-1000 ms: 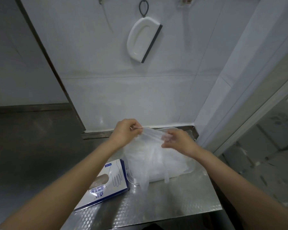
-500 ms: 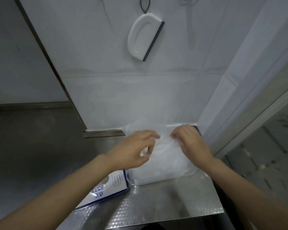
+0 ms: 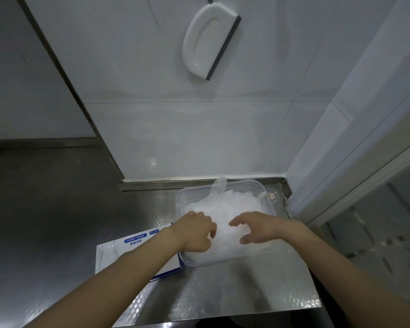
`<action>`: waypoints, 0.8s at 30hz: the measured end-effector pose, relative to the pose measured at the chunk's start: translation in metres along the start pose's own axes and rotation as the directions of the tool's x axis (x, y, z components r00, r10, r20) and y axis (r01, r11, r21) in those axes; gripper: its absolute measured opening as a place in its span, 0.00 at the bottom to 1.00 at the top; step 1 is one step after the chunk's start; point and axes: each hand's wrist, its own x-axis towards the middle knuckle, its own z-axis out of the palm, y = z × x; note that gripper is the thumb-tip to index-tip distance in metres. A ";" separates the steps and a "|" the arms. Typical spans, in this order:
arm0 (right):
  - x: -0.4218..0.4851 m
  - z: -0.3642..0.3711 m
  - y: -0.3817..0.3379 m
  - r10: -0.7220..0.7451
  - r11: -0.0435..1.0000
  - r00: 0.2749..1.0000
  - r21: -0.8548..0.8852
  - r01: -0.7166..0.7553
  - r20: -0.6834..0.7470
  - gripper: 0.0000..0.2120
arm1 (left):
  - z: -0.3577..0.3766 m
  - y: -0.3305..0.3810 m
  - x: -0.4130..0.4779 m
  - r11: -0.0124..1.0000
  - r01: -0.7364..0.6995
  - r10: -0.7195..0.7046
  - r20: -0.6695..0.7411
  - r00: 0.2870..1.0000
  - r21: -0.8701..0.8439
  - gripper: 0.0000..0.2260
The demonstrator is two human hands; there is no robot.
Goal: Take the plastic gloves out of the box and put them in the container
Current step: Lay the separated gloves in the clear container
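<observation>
Both hands inside container (image 3: 253, 182). Right hand (image 3: 258, 227) spread flat on plastic gloves (image 3: 234, 204) heaped there. Left hand (image 3: 194, 233) fingers bent into pile, grip unclear. Box (image 3: 128, 247) touches container's left side. Advice: press evenly, tuck stray glove tip off far rim.

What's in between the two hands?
Crumpled plastic gloves, heaped in the clear container, lie between the left hand and right hand, in the head view.
</observation>
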 end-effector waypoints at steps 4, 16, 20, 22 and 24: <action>-0.002 -0.009 -0.017 -0.077 0.995 0.879 0.023 0.099 -0.471 0.16 | -0.003 0.009 0.004 0.991 0.079 -0.114 -0.388 0.914 -0.106 0.11; 0.054 0.036 0.028 -0.014 0.955 0.969 -0.289 -0.059 -0.245 0.33 | 0.051 0.002 0.046 0.935 0.310 -0.321 0.035 0.947 0.172 0.35; 0.059 0.040 0.034 -0.009 0.951 0.982 -0.304 -0.050 -0.190 0.32 | 0.054 0.000 0.052 0.937 0.302 -0.327 0.132 0.936 0.174 0.37; 0.062 0.039 0.032 -0.018 0.948 0.984 -0.315 -0.039 -0.176 0.31 | 0.053 -0.002 0.053 0.940 0.287 -0.317 0.164 0.934 0.182 0.37; 0.062 0.033 0.030 -0.003 0.952 0.990 -0.305 -0.041 -0.144 0.31 | 0.048 -0.003 0.052 0.945 0.251 -0.291 0.193 0.937 0.208 0.36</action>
